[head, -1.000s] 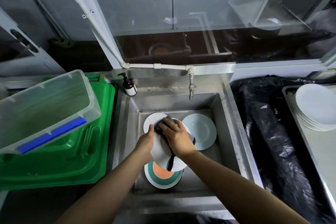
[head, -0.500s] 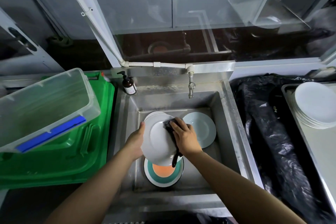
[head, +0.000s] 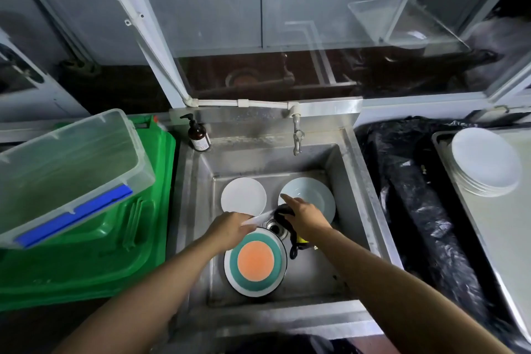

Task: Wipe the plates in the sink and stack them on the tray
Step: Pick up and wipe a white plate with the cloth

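Observation:
Over the steel sink [head: 356, 181], my left hand [head: 230, 227] grips a white plate [head: 260, 218] that is turned edge-on, so only its thin rim shows. My right hand [head: 304, 214] holds a dark cloth [head: 286, 213] against the plate's right end, with the forefinger stretched out. Three plates lie on the sink floor: a white one [head: 243, 196] at the back left, a pale blue one [head: 314, 195] at the back right, and an orange-and-teal one [head: 255, 263] at the front. A stack of white plates [head: 485, 161] sits on the metal tray [head: 505, 224] at the right.
A tap [head: 297, 138] hangs over the sink's back wall and a brown soap pump bottle [head: 198, 135] stands at its back left corner. A clear plastic tub [head: 66, 169] rests on a green crate [head: 94, 241] to the left. A black bag [head: 425, 210] lies between sink and tray.
The held plate has tipped from facing me to edge-on and moved lower. My right hand with the cloth shifted to its right end, uncovering the back white plate and the drain.

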Demonstrator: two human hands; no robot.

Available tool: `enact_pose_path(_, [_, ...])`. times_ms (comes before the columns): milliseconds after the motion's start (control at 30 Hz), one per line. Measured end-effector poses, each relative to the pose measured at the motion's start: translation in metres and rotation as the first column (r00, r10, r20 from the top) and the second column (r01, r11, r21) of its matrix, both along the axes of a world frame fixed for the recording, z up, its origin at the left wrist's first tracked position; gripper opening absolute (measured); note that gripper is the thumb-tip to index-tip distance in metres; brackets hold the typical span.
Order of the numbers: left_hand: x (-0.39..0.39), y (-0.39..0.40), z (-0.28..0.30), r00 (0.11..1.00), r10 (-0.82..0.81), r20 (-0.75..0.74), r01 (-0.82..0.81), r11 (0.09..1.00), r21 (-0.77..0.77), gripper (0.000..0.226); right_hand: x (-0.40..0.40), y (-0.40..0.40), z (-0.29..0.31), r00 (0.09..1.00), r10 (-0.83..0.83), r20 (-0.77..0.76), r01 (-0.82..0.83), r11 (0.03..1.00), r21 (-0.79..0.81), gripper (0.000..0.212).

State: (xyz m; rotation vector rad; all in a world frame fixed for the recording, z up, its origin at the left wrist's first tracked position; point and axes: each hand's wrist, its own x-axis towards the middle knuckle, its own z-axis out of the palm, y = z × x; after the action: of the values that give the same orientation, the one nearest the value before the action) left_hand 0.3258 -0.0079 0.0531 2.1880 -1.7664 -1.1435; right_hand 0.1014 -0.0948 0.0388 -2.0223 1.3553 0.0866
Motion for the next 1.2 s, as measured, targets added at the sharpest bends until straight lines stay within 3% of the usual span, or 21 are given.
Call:
enact_pose_path(100, [0.001, 0.004, -0.005, 0.971, -0.164, 0.172, 0.182, 0.979, -0.096, 0.033, -0.006, -0.001, 0.011, 0.998, 0.043, -0.049, -0.044, 0.999, -0.014, 0.053])
enact_pose_path(167, [0.003, 0.006, -0.01, 0.939, -0.237, 0.249, 0.291, 0.934, -0.206, 0.033, -0.01, -0.004, 0.014, 0.999, -0.015, -0.045, 0.013, 0.998, -0.058, 0.047])
enact_pose_path(267, [0.002, 0.007, -0.019, 0.905, -0.321, 0.278, 0.406, 0.848, -0.341, 0.031, -0.015, -0.006, 0.018, 0.995, -0.084, 0.046, 0.088, 0.992, -0.095, 0.04])
enact_pose_path(367, [-0.004, 0.005, -0.022, 0.887, -0.363, 0.284, 0.459, 0.748, -0.479, 0.027, -0.014, 0.006, 0.026, 0.992, 0.093, 0.08, -0.084, 0.99, -0.112, 0.04])
enact_pose_path(433, [-0.008, 0.003, -0.024, 0.846, -0.41, 0.341, 0.533, 0.648, -0.545, 0.024, -0.013, 0.016, 0.034, 0.977, 0.215, 0.004, -0.214, 0.974, -0.078, 0.052])
enact_pose_path(533, [-0.017, 0.004, -0.026, 0.82, -0.446, 0.357, 0.569, 0.575, -0.588, 0.027, -0.018, 0.026, 0.039, 0.925, 0.288, -0.248, -0.295, 0.955, 0.007, 0.069])
enact_pose_path(667, [-0.045, -0.002, -0.024, 0.815, -0.46, 0.353, 0.559, 0.463, -0.688, 0.029, -0.039, 0.032, 0.033, 0.892, 0.255, -0.374, -0.36, 0.901, -0.244, 0.053])
enact_pose_path(733, [-0.064, -0.014, -0.019, 0.827, -0.43, 0.362, 0.546, 0.46, -0.701, 0.027, -0.057, 0.025, 0.031, 0.86, 0.267, -0.434, -0.428, 0.841, -0.332, 0.048])
enact_pose_path(800, [-0.082, -0.025, -0.017, 0.837, -0.394, 0.379, 0.541, 0.489, -0.684, 0.016, -0.078, 0.019, 0.032, 0.857, 0.266, -0.442, -0.464, 0.773, -0.433, 0.028])
enact_pose_path(867, [-0.101, -0.036, -0.011, 0.852, -0.35, 0.389, 0.523, 0.577, -0.627, 0.029, -0.101, 0.009, 0.036, 0.87, 0.255, -0.423, -0.458, 0.735, -0.499, 0.035])
enact_pose_path(933, [-0.126, -0.048, -0.002, 0.899, -0.301, 0.318, 0.432, 0.729, -0.531, 0.05, -0.128, -0.001, 0.039, 0.881, 0.209, -0.424, -0.428, 0.732, -0.53, 0.035])
enact_pose_path(1000, [-0.15, -0.06, 0.002, 0.988, -0.118, 0.104, 0.15, 0.902, -0.406, 0.058, -0.159, -0.011, 0.042, 0.893, 0.169, -0.417, -0.39, 0.751, -0.533, 0.023])
enact_pose_path(1067, [-0.177, -0.075, 0.007, 0.97, 0.205, -0.134, -0.232, 0.941, -0.246, 0.06, -0.192, -0.022, 0.048, 0.906, 0.146, -0.397, -0.349, 0.789, -0.506, 0.037])
enact_pose_path(1100, [-0.192, -0.083, 0.013, 0.89, 0.384, -0.246, -0.419, 0.901, -0.114, 0.057, -0.209, -0.028, 0.051, 0.906, 0.134, -0.401, -0.339, 0.797, -0.5, 0.042])
enact_pose_path(1133, [-0.211, -0.091, 0.021, 0.749, 0.554, -0.364, -0.565, 0.821, 0.087, 0.051, -0.226, -0.034, 0.054, 0.904, 0.128, -0.409, -0.341, 0.793, -0.506, 0.045])
enact_pose_path(1200, [-0.249, -0.108, 0.031, 0.328, 0.755, -0.567, -0.615, 0.627, 0.478, 0.034, -0.255, -0.045, 0.06, 0.897, 0.106, -0.429, -0.345, 0.774, -0.53, 0.041])
